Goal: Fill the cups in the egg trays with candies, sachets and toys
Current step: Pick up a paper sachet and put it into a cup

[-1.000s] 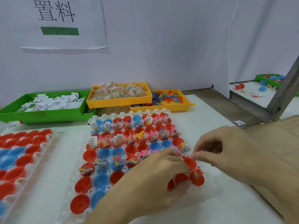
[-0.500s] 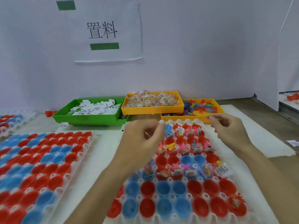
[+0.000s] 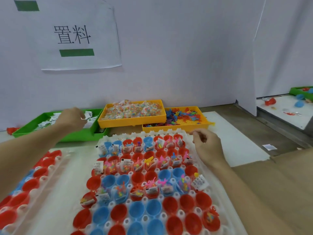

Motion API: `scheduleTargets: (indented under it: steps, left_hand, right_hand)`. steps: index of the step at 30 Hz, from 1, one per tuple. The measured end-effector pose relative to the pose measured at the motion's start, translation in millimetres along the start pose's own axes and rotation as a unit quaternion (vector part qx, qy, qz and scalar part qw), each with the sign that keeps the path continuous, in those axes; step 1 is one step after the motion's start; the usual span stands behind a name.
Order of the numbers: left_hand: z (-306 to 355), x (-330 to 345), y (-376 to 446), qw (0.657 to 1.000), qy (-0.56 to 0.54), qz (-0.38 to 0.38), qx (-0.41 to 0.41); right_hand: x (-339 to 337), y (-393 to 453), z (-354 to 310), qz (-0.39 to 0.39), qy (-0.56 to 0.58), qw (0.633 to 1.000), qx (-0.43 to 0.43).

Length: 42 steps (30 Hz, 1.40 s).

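Where sachets lie, green bin.

Paper sign with green bars is hanging on white wall; stray packet is lying on counter.

Three bins sit in a row behind the middle egg tray; another tray lies left.

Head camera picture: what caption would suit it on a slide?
Left hand reaches into the green sachet tray while the right hand hovers over the half-filled egg tray.
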<state>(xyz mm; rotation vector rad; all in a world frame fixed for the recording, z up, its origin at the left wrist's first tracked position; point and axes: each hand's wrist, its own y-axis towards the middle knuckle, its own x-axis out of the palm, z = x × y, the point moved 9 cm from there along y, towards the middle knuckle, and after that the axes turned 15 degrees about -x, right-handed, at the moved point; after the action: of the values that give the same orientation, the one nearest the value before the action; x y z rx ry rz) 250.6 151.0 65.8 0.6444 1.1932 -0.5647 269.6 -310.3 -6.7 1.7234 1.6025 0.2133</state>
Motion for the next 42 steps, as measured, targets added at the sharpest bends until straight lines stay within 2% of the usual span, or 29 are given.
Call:
scheduleTargets:
  steps: [2, 4, 9, 18, 24, 26, 28, 30, 34, 37, 40, 42]
  left_hand:
    - [-0.4, 15.3, 4.6, 0.996, 0.075, -0.042, -0.013]
    - [-0.5, 18.2, 10.6, 0.994, 0.096, -0.046, -0.027]
    - [-1.5, 16.4, 23.9, 0.998, 0.042, -0.011, -0.049]
    - [-9.4, 11.4, 34.8, 0.995, -0.074, 0.067, -0.002]
    - [-26.4, 3.1, 37.7, 0.972, -0.215, 0.092, -0.015]
    - [-24.5, -12.8, 18.6, 0.947, -0.300, 0.108, -0.026]
    - [-24.1, -28.5, -0.9, 0.907, -0.398, 0.129, -0.051]
    - [-18.5, -46.7, -27.5, 0.878, -0.451, 0.150, -0.058]
    - [-2.0, -71.1, -97.4, 0.837, -0.531, 0.124, -0.043]
    - [15.0, -68.6, -155.5, 0.798, -0.600, 0.059, -0.010]
    - [35.3, -37.5, -204.5, 0.752, -0.656, -0.067, -0.006]
    - [50.3, -17.4, -229.6, 0.734, -0.665, -0.141, -0.005]
  right_hand:
    - [-0.3, 0.1, 1.8, 0.003, 0.005, 1.000, 0.001]
    - [0.6, -0.4, 2.5, 0.001, 0.011, 1.000, 0.003]
    - [1.0, -0.9, 4.6, 0.003, 0.018, 1.000, 0.006]
    - [2.8, -1.4, 4.4, 0.002, 0.034, 0.999, 0.008]
    - [0.1, -1.7, 3.8, 0.015, 0.036, 0.999, 0.009]
    - [-0.4, -1.8, 3.8, 0.015, 0.034, 0.999, 0.010]
    - [-1.0, -1.9, 3.7, 0.016, 0.031, 0.999, 0.008]
    - [-1.5, -1.6, 3.1, 0.019, 0.029, 0.999, 0.006]
    - [-3.0, -1.2, 0.4, 0.024, 0.019, 1.000, 0.002]
    - [-3.5, 0.6, -12.1, 0.018, 0.017, 1.000, -0.009]
    - [-1.5, 2.5, -38.7, 0.004, 0.047, 0.999, -0.024]
    - [6.0, 0.8, -61.0, -0.038, 0.101, 0.994, -0.030]
